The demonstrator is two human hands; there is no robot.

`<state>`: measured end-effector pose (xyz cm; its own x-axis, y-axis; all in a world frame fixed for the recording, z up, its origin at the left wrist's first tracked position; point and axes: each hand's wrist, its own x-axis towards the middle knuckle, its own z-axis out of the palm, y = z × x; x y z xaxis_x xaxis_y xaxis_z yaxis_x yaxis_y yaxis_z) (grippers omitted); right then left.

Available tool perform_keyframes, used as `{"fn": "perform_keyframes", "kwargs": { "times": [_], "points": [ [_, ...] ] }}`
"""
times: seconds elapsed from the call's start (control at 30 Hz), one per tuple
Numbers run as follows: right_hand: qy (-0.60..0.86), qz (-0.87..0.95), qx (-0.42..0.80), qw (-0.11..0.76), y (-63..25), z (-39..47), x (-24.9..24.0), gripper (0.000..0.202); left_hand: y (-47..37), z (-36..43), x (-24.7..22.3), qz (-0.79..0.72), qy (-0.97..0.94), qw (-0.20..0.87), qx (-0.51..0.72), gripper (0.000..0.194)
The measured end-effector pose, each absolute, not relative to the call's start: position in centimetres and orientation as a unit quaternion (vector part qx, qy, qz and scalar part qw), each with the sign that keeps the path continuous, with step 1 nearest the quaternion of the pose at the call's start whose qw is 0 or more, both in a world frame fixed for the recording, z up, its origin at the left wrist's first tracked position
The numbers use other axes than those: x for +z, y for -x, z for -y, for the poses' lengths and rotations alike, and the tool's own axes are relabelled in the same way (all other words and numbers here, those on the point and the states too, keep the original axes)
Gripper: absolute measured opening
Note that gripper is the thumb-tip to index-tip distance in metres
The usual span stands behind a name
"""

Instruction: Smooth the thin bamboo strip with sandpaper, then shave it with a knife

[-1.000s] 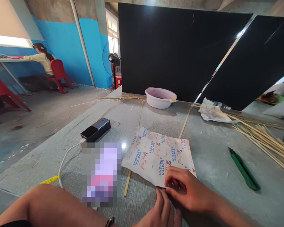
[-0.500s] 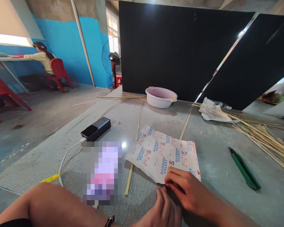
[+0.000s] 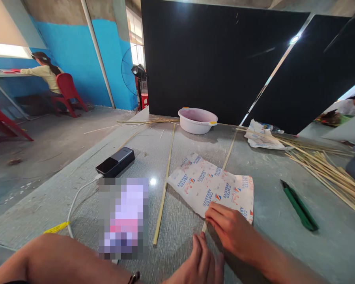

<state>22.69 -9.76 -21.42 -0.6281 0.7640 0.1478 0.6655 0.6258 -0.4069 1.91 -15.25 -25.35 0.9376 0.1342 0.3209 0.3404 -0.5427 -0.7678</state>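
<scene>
A printed sheet of abrasive paper (image 3: 213, 181), its white backing up, lies over a thin bamboo strip (image 3: 230, 152) on the grey table. My right hand (image 3: 227, 225) pinches the sheet's near edge around the strip. Just below it, my left hand (image 3: 199, 258) has its fingers closed on the near end of the same strip, a short piece of which shows between the two hands. Another bamboo strip (image 3: 164, 189) lies to the left of the sheet, untouched.
Left on the table (image 3: 77, 165) are a black power bank (image 3: 115, 161) and a blurred phone (image 3: 126, 217) with a cable. A green cutter (image 3: 298, 207) and bamboo strips (image 3: 325, 169) lie right. A white basin (image 3: 197, 120) stands behind. A person (image 3: 49, 73) sits far left.
My left hand has drawn slightly down and away from my right, baring a bit of strip between them. The sheet has shifted and turned slightly. The camera view has moved a little right.
</scene>
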Motion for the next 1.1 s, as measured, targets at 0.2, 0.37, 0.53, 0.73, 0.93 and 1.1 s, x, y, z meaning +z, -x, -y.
{"fn": "perform_keyframes", "kwargs": {
  "times": [0.2,0.37,0.53,0.73,0.93,1.1],
  "points": [
    [0.391,0.887,0.192,0.155,-22.6,10.1,-21.1,0.025,-2.2,15.3,-25.3,0.165,0.861,0.45,-0.171,0.036],
    [0.396,0.894,0.146,0.153,-22.8,9.6,-21.2,0.027,-1.9,15.3,-25.3,0.138,0.866,0.464,-0.124,0.04],
    [0.393,0.894,0.157,0.145,-22.7,9.7,-21.1,0.026,-2.0,15.3,-25.5,0.147,0.86,0.467,-0.141,0.039],
    [0.368,0.904,0.175,0.127,-22.5,10.1,-20.8,0.027,-2.5,15.5,-26.3,0.186,0.856,0.459,-0.147,0.031],
    [0.396,0.899,0.115,0.149,-22.8,9.5,-21.1,0.031,-2.1,15.5,-25.4,0.151,0.863,0.456,-0.155,0.036],
    [0.382,0.902,0.158,0.124,-22.8,9.6,-21.0,0.027,-2.3,15.4,-25.5,0.173,0.856,0.459,-0.166,0.035]
  ]
}}
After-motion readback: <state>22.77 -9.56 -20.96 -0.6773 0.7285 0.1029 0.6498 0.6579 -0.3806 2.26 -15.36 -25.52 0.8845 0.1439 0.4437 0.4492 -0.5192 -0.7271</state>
